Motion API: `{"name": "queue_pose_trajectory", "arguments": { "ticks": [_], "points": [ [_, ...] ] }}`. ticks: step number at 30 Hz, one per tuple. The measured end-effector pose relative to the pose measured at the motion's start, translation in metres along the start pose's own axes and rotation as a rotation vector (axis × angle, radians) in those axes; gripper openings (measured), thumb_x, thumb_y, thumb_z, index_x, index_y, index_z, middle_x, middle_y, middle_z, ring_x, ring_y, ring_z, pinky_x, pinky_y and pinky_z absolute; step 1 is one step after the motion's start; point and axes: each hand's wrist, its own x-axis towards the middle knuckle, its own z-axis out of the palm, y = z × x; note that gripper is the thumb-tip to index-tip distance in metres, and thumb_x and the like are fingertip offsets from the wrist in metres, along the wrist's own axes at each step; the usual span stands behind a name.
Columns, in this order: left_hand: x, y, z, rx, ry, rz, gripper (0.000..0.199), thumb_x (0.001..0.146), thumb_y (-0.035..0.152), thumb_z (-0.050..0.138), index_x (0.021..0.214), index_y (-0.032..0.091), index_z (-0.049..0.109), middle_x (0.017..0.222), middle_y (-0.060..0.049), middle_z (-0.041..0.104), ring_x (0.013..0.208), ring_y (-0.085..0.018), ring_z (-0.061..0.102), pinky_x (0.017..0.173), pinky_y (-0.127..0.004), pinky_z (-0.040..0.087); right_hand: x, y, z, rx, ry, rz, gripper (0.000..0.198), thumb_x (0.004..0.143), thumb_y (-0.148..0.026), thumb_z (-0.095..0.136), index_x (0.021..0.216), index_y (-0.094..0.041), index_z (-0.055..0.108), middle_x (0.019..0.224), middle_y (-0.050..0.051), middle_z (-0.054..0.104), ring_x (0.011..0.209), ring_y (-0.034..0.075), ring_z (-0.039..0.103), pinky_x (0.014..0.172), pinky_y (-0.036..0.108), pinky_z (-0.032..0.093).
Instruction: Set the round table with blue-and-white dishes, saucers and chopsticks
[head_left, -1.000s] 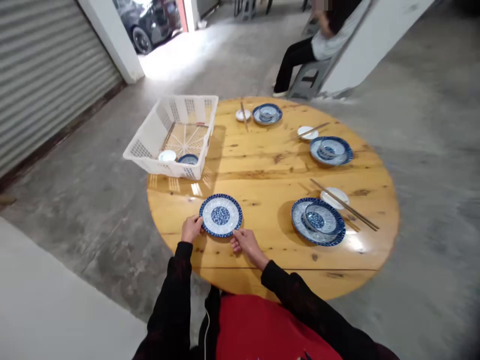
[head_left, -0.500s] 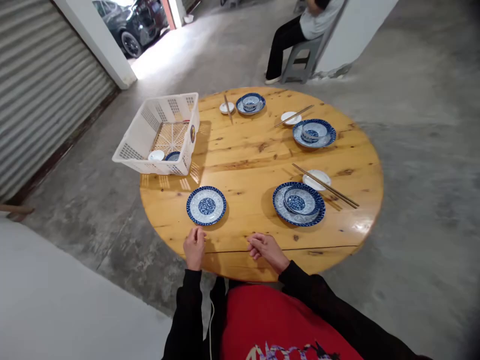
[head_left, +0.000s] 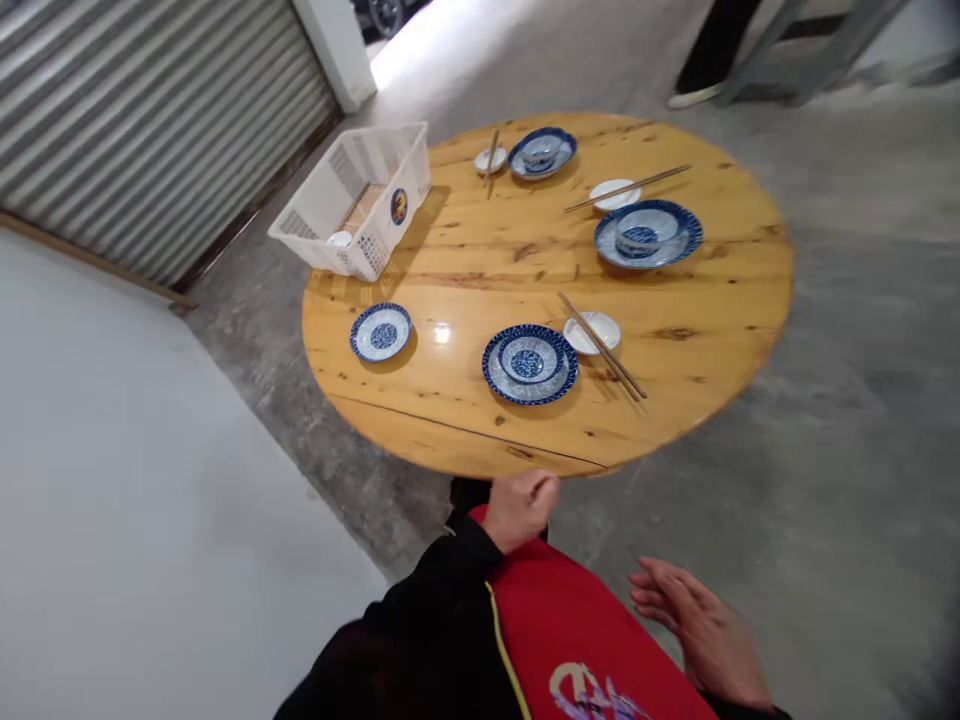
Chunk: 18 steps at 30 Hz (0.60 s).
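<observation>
My left hand [head_left: 521,508] is curled into a fist at the table's near edge, in front of my red shirt; nothing shows in it. Lower right, off the table, my right hand [head_left: 697,625] hangs with its fingers stretched out and holds nothing. Nearest to my left hand is a blue-and-white plate [head_left: 491,382] with a patterned bowl [head_left: 531,358] on it. Beside them, a pair of chopsticks [head_left: 604,350] leans across a small white dish [head_left: 606,330]. Farther left, a blue-and-white plate [head_left: 381,333] lies without a bowl.
Two more settings, each a plate with a bowl, stand at the far plate [head_left: 555,172] and the right plate [head_left: 686,245], with chopsticks on white dishes. A white plastic basket [head_left: 409,225] is at the table's left. A person's leg [head_left: 716,45] and a stool [head_left: 787,60] are beyond.
My view has swung and the table now sits farther from me. Both hands have drawn back from above the tabletop; the right one has opened out. The plates and bowls stay in place.
</observation>
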Motion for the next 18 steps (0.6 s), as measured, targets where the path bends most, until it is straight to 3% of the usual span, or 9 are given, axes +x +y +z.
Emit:
{"name": "queue_pose_trajectory", "arguments": {
  "ticks": [3, 6, 13, 18],
  "points": [
    [0.009, 0.038, 0.030, 0.156, -0.107, 0.186, 0.025, 0.096, 0.027, 0.048, 0.091, 0.019, 0.070, 0.075, -0.005, 0.070, 0.070, -0.015, 0.064, 0.061, -0.022, 0.043, 0.017, 0.007, -0.061, 0.052, -0.016, -0.070, 0.047, 0.043, -0.036, 0.086, 0.085, -0.021, 0.070, 0.077, 0.008, 0.076, 0.062, 0.022, 0.071, 0.054, 0.029, 0.060],
    [0.024, 0.065, 0.049, 0.244, -0.151, 0.262, 0.025, 0.097, 0.027, 0.047, 0.092, 0.019, 0.070, 0.079, -0.005, 0.072, 0.075, -0.015, 0.067, 0.063, -0.023, 0.045, 0.042, -0.014, -0.093, 0.076, -0.039, -0.121, 0.045, 0.043, -0.031, 0.084, 0.085, -0.023, 0.069, 0.075, 0.006, 0.075, 0.060, 0.022, 0.071, 0.053, 0.028, 0.060],
    [0.093, 0.117, 0.115, 0.156, -0.138, 0.254, 0.022, 0.094, 0.020, 0.048, 0.097, 0.018, 0.070, 0.088, -0.003, 0.077, 0.079, -0.013, 0.070, 0.069, -0.021, 0.049, 0.099, -0.147, -0.128, -0.122, 0.074, -0.281, 0.046, 0.063, -0.054, 0.077, 0.090, -0.018, 0.069, 0.076, 0.007, 0.072, 0.061, 0.019, 0.068, 0.054, 0.027, 0.059],
    [0.170, 0.168, 0.175, 0.026, -0.095, 0.279, 0.025, 0.094, 0.020, 0.046, 0.097, 0.017, 0.070, 0.089, -0.004, 0.077, 0.081, -0.014, 0.070, 0.072, -0.022, 0.051, 0.139, -0.210, -0.186, -0.178, 0.129, -0.235, 0.056, 0.058, -0.061, 0.078, 0.089, -0.016, 0.069, 0.075, 0.009, 0.072, 0.059, 0.020, 0.067, 0.053, 0.030, 0.058]
  ]
}}
